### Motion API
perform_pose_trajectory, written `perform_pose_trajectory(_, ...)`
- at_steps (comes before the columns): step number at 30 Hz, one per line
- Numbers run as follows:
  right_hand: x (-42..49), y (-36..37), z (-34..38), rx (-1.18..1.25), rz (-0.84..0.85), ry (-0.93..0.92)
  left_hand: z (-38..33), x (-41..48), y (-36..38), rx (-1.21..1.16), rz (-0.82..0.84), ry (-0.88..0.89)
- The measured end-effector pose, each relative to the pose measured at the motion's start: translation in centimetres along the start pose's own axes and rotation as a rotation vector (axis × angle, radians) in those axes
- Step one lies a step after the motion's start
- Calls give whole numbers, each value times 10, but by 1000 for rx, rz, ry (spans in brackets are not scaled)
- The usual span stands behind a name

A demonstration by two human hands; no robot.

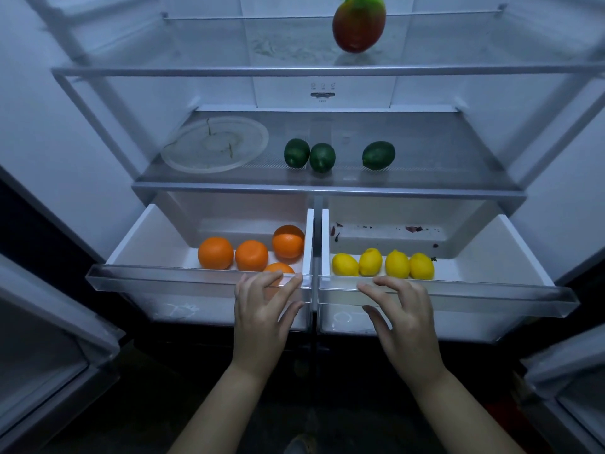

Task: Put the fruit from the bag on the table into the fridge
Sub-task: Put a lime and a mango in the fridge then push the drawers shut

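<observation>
Fingers of the left hand (262,309) and right hand (404,317) curl over the front rims of two open drawers, the left drawer (163,278) holding oranges (216,252), the right drawer (491,291) lemons (397,263), green fruits (322,157) on the shelf (425,152) above.

At the top of the frame, right of centre, you have a mango (359,22) on the upper shelf (196,44). On the middle shelf (442,152) below, a plate (214,144) lies left, two limes (322,157) sit side by side at centre, and a third lime (378,155) sits apart to their right. Lower down, the left drawer (147,244) holds four oranges (251,255) toward its right side. The right drawer (510,244) holds four lemons (397,263) in a row. Your left hand (262,309) grips the left drawer's front rim, your right hand (404,316) the right drawer's.
</observation>
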State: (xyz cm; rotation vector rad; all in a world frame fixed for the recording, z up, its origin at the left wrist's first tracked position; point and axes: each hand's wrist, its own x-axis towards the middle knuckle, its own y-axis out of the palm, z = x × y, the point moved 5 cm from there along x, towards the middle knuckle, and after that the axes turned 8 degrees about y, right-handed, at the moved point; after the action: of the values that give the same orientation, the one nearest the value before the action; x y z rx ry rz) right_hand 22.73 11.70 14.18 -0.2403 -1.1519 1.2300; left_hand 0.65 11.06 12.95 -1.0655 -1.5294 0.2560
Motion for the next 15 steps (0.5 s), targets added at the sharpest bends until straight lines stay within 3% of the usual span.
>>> perform_pose_trajectory(15, 23, 6, -6, 36, -20, 2, 3, 19, 11, -32, -41, 42)
